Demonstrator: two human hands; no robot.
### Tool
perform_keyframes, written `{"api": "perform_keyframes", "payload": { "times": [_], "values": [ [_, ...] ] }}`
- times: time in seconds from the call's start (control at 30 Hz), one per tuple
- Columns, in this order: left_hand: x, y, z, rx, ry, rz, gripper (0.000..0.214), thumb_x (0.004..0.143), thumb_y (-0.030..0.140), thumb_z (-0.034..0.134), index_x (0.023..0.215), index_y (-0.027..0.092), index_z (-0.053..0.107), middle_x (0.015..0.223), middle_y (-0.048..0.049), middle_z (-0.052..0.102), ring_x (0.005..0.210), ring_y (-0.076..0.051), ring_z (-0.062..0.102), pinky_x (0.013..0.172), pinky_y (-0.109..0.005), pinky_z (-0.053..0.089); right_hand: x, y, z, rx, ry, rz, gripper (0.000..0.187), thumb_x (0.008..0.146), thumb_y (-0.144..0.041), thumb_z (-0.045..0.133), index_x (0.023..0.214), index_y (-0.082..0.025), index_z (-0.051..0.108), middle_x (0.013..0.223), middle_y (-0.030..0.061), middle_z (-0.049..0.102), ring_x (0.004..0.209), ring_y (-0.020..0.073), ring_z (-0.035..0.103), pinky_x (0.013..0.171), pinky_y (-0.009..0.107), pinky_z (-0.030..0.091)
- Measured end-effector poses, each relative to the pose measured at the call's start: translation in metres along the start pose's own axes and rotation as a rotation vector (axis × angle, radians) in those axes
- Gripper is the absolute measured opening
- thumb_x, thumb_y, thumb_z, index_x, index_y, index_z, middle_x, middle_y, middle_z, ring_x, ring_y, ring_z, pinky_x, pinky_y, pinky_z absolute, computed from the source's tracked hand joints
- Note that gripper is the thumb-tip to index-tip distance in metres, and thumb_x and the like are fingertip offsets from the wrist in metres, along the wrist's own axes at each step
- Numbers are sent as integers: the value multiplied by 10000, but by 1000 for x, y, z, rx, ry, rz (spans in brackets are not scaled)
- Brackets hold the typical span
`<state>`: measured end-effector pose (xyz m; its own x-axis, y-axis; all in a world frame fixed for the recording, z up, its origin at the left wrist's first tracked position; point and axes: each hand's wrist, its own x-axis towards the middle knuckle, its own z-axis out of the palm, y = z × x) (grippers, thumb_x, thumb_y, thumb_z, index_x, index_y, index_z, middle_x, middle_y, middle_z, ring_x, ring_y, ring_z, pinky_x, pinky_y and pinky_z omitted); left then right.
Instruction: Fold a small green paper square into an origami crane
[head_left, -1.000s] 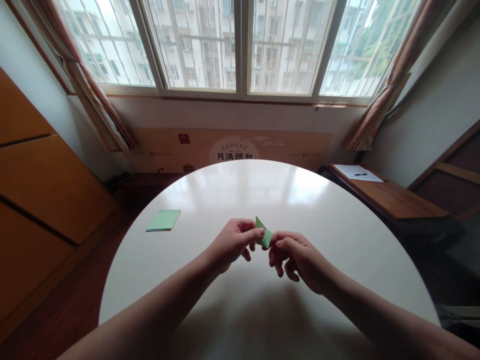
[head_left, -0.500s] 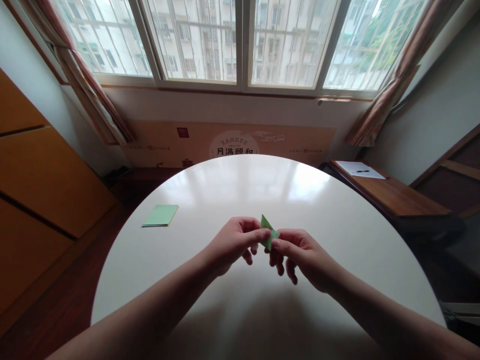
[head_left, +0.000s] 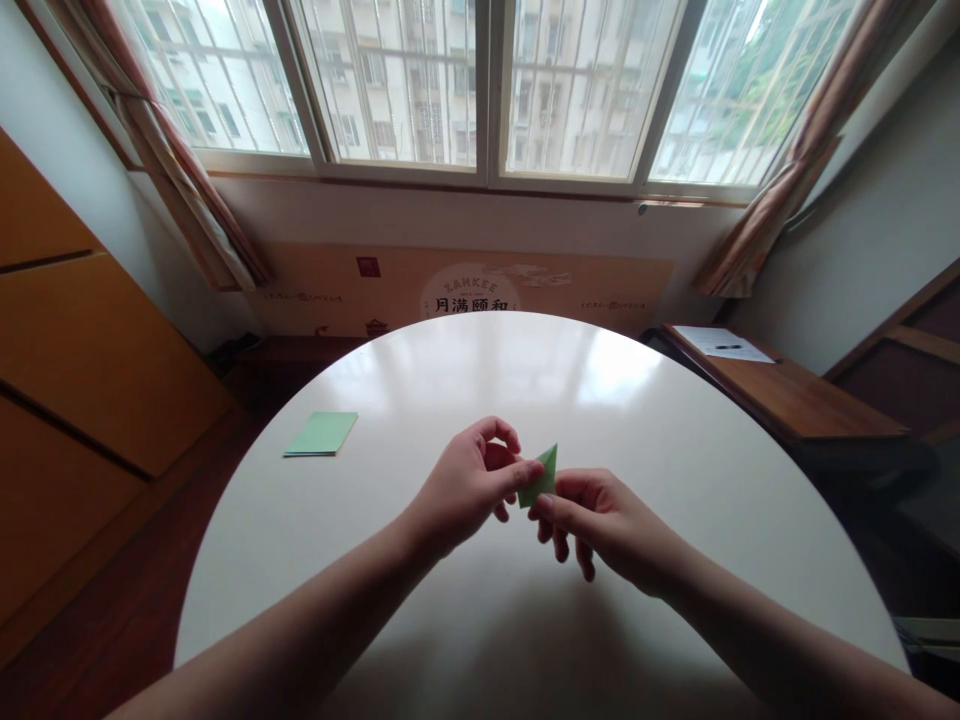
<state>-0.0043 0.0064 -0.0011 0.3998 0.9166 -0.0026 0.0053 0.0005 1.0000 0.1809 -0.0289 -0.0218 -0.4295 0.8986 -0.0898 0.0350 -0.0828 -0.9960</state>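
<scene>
A small piece of folded green paper (head_left: 545, 474) is held up above the white table, one pointed corner facing up and to the right. My left hand (head_left: 472, 480) pinches its left side, the thumb lying across the front. From below and the right, my right hand (head_left: 600, 510) grips the lower edge between thumb and index finger, while its other fingers hang loosely curled. The fingers behind the paper are partly hidden. Over to the left lies a stack of square green paper (head_left: 322, 434) on the tabletop.
The round white table (head_left: 300, 560) fills the middle. Beyond its right edge stands a brown wooden desk (head_left: 817, 400) with a white sheet (head_left: 705, 340) and a dark pen on it. A long printed box (head_left: 600, 280) rests below the window; an orange-brown cabinet (head_left: 90, 370) is at left.
The folded paper has turned, its point swinging from upper left to upper right. My right hand has shifted slightly down to the paper's lower edge, and my left fingers have lifted a little.
</scene>
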Motion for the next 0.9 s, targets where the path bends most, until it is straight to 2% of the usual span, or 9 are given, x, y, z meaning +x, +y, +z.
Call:
{"api": "perform_keyframes", "payload": {
  "times": [0.1, 0.3, 0.4, 0.47, 0.57, 0.63, 0.73, 0.9],
  "values": [
    [0, -2, 1, 73, -22, 49, 254, 766, 302, 770, 742, 146, 570, 628, 17, 599, 528, -110, 555, 406, -193, 464, 1, -1, -2, 23, 49, -23, 367, 871, -504, 671, 895, -138, 665, 772, 40, 622, 563, 118, 583, 346, 152, 414],
    [-5, 3, 1, 162, -64, 117, 201, 867, 329, 674, 874, 129, 675, 761, -54, 690, 676, -164, 642, 461, -206, 507, 2, -6, -3, 126, 131, -48, 331, 847, -464, 719, 814, -142, 645, 726, 17, 600, 519, 109, 567, 331, 155, 407],
    [-10, 8, 4, 240, -1, 226, 233, 851, 338, 709, 998, 159, 690, 850, -64, 716, 748, -180, 653, 483, -207, 522, -2, -9, 0, 227, 243, -99, 282, 857, -428, 721, 816, -159, 648, 740, 10, 596, 550, 109, 572, 340, 146, 402],
    [-14, 11, 7, 301, 52, 314, 251, 820, 299, 745, 1030, 174, 689, 873, -56, 722, 725, -167, 650, 494, -205, 524, -6, -11, 3, 293, 289, -135, 256, 865, -408, 722, 811, -172, 639, 760, 10, 601, 599, 119, 588, 355, 143, 411],
    [-19, 15, 11, 360, 118, 397, 169, 818, 228, 734, 976, 174, 704, 834, -44, 729, 672, -153, 655, 501, -208, 533, -11, -13, 9, 365, 283, -149, 240, 873, -398, 719, 816, -186, 622, 764, 5, 604, 631, 132, 608, 367, 145, 427],
    [-20, 16, 13, 366, 139, 420, 98, 822, 182, 712, 918, 170, 718, 789, -36, 734, 646, -151, 662, 511, -215, 540, -15, -14, 12, 385, 262, -138, 239, 879, -391, 711, 808, -186, 611, 758, 1, 600, 624, 134, 613, 362, 146, 428],
    [-21, 18, 14, 323, 146, 430, 104, 812, 120, 690, 897, 160, 733, 767, -33, 745, 641, -154, 675, 521, -221, 545, -18, -15, 14, 374, 214, -133, 235, 890, -373, 700, 798, -178, 606, 785, 5, 606, 634, 128, 621, 367, 138, 433],
    [-21, 18, 12, 253, 85, 394, 165, 799, 52, 671, 895, 166, 742, 767, -17, 748, 641, -140, 672, 521, -208, 543, -18, -15, 12, 356, 202, -161, 183, 895, -349, 706, 993, -210, 641, 816, 1, 626, 619, 123, 628, 367, 138, 452]
  ]
}}
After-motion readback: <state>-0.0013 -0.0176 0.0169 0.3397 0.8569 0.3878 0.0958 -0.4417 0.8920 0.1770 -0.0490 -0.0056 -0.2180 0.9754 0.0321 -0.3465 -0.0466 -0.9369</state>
